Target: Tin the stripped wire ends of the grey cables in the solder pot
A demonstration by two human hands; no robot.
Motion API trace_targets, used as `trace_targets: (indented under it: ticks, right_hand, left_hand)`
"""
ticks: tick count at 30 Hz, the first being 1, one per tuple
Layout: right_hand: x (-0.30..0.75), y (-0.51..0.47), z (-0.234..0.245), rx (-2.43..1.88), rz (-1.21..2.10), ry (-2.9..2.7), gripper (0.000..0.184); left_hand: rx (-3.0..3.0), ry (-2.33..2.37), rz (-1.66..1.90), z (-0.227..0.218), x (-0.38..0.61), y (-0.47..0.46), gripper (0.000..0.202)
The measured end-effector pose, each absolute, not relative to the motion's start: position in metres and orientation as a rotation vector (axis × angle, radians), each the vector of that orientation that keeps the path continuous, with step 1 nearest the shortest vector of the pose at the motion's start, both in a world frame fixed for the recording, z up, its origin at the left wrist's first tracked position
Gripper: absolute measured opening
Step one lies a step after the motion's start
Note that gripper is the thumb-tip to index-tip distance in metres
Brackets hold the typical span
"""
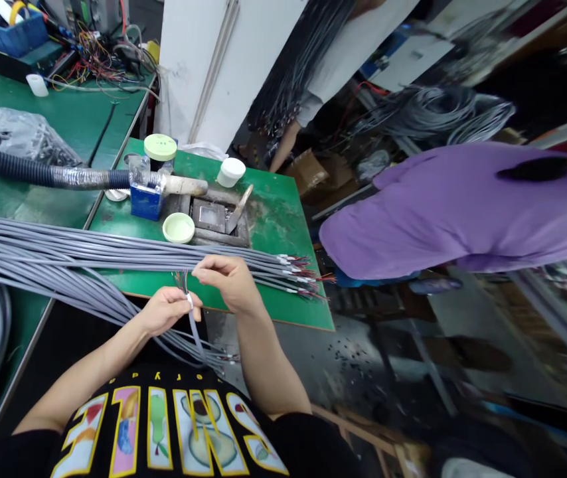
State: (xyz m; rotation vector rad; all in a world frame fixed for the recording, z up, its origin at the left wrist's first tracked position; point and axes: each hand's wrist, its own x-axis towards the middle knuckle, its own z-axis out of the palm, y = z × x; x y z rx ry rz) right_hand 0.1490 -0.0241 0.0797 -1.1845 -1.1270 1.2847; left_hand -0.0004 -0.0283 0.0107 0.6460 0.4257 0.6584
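Observation:
Near the table's front edge, my left hand point(168, 311) is closed round a grey cable point(195, 332), just below its stripped end. White wrapping point(190, 302) sits at the end of the cable's jacket, and thin coloured wires point(181, 280) stick up from it. To the right of these wires is my right hand point(228, 282), with its thumb and fingers pinched together. Whether anything is between those fingertips is too small to tell. Behind both hands, a bundle of grey cables point(114, 242) lies across the green table, its bare wire ends point(308, 272) pointing right.
Beyond the bundle stand a metal pot point(211, 216) with a flat scraper point(238, 209), a pale green dish point(178, 228), a white tub point(231, 171) and a ribbed hose point(29, 166). A person in purple point(443, 206) is at the right. Another person's arm point(286, 143) reaches down behind.

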Motion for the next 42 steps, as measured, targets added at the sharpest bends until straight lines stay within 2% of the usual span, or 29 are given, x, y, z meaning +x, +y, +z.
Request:
trace_targets:
  ticks: [7,12,17,22,26,31,35,38,42]
  right_hand:
    - [0.139,-0.024,0.074,-1.126,1.443,-1.129,0.011]
    - [0.137,-0.023,0.066,-1.135,1.358,-1.080,0.010]
    - [0.144,-0.033,0.060,-1.175,0.891,-1.260,0.007]
    - [0.161,-0.049,0.052,-1.019,0.369,-1.804,0.030]
    - [0.169,-0.053,0.043,-0.966,0.149,-2.059,0.041]
    - [0.169,-0.052,0.038,-0.928,0.023,-2.004,0.042]
    - [0.167,-0.052,0.037,-0.933,0.002,-1.881,0.038]
    - [0.165,-0.052,0.036,-0.940,0.007,-1.838,0.033]
    - [0.160,-0.052,0.036,-0.950,0.024,-1.811,0.032]
  left_hand:
    - [0.685,0.413,0.637,0.012,0.000,-0.027,0.035]
    - [0.643,0.409,0.651,0.013,0.001,-0.027,0.034]
    - [0.473,0.468,0.710,0.014,0.001,-0.022,0.035]
    - [0.353,0.511,0.777,0.020,0.004,-0.013,0.035]
    - [0.339,0.500,0.808,0.028,0.011,-0.010,0.035]
    - [0.409,0.549,0.848,0.031,0.014,-0.010,0.035]
    - [0.759,0.783,1.205,0.026,0.007,-0.008,0.044]
    - [1.330,1.041,1.522,0.023,-0.003,-0.005,0.032]
    - [1.876,1.185,1.545,0.025,-0.011,0.000,0.019]
